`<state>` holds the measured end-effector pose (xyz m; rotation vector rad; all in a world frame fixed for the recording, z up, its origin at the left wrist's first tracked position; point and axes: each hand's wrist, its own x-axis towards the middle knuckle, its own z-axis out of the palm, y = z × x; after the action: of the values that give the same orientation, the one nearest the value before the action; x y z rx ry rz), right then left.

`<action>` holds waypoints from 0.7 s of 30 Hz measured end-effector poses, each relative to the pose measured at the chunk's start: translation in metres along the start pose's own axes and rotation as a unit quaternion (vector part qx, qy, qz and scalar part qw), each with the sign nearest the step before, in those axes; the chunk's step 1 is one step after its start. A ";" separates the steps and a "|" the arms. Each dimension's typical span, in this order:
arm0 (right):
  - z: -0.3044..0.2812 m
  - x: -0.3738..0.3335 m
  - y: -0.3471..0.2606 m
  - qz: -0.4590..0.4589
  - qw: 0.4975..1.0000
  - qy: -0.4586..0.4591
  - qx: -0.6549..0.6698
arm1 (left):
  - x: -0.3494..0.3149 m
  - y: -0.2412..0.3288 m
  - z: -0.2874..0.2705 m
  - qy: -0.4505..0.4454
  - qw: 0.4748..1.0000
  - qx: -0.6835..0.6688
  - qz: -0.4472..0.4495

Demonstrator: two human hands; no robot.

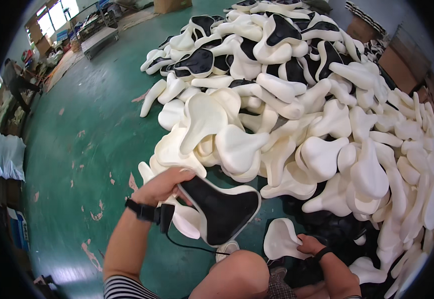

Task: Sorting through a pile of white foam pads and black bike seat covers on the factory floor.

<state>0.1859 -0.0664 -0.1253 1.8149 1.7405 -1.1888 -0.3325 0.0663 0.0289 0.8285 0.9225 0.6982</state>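
Observation:
My left hand grips the narrow nose of a bicycle saddle, fingers wrapped round it. Its black underside faces up, bordered by a white foam rim. Lower and to the right, my right hand is closed on the narrow end of a white foam saddle pad, just above the floor. Beside that hand lies a heap of black saddle bases, partly covered by pads. A large pile of white saddle pads spreads out in front of me. Farther back, assembled saddles show their black undersides.
The green floor has worn patches. A low cart stands at the far left, and a bent-over person is nearer the left edge. Cardboard stands behind the pile at right. A black cable hangs from my left wrist.

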 end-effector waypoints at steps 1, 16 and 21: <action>-0.001 0.004 0.000 -0.012 1.000 0.005 -0.020 | 0.018 0.022 0.000 0.004 0.996 0.084 -0.041; -0.139 0.097 -0.101 -0.222 0.859 0.121 0.445 | 0.219 -0.016 -0.130 0.389 0.917 0.071 0.047; -0.135 0.200 -0.105 -0.105 0.783 -0.014 0.612 | 0.231 -0.044 -0.141 0.259 0.959 0.072 0.088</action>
<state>0.1076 0.1814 -0.1685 2.1085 1.1282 -2.8585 -0.3495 0.2735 -0.1499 0.8786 1.3950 1.0410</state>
